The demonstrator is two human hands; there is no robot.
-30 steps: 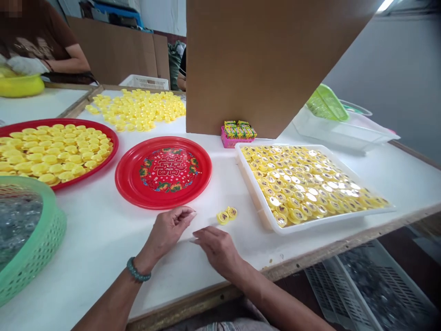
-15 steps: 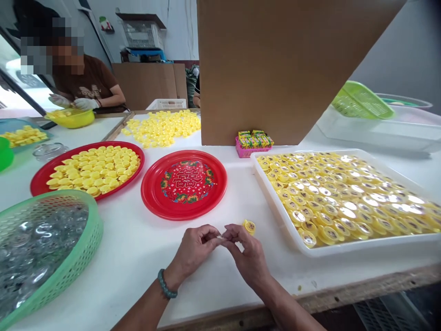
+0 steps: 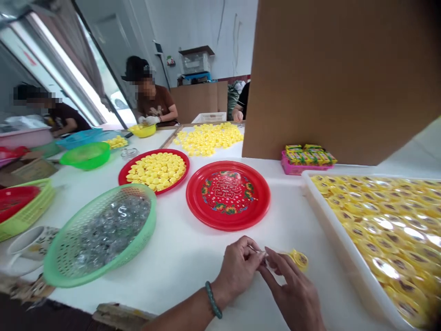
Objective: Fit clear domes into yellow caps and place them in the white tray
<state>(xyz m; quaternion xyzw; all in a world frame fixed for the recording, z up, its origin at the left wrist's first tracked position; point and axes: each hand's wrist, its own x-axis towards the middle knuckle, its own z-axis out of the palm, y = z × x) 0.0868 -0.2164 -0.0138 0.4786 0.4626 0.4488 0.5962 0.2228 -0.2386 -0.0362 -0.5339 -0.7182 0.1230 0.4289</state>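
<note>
My left hand (image 3: 239,266), with a green bead bracelet at the wrist, is closed in a pinch. My right hand (image 3: 292,287) meets it at the fingertips, its fingers pressed together. Between them is something small, mostly hidden by the fingers; I cannot make out its kind. Just beyond my right hand, a yellow round piece with a clear top (image 3: 299,260) lies on the white table (image 3: 179,276). A red plate (image 3: 196,209) with a printed pattern lies ahead of my hands. To the right stands a white tray (image 3: 339,241) filled with similar yellow pieces.
At left stands a green basket (image 3: 58,257) of clear plastic pieces, with a mug (image 3: 32,248) beside it. Beyond are a red plate (image 3: 124,177) of yellow pieces, a yellow pile (image 3: 210,138), a pink basket (image 3: 292,169) of small packets and a cardboard panel (image 3: 320,82). Co-workers sit behind.
My view has swung left, so things appear further right and a second seated person and a mug show at left. My hands stay together at the fingertips.
</note>
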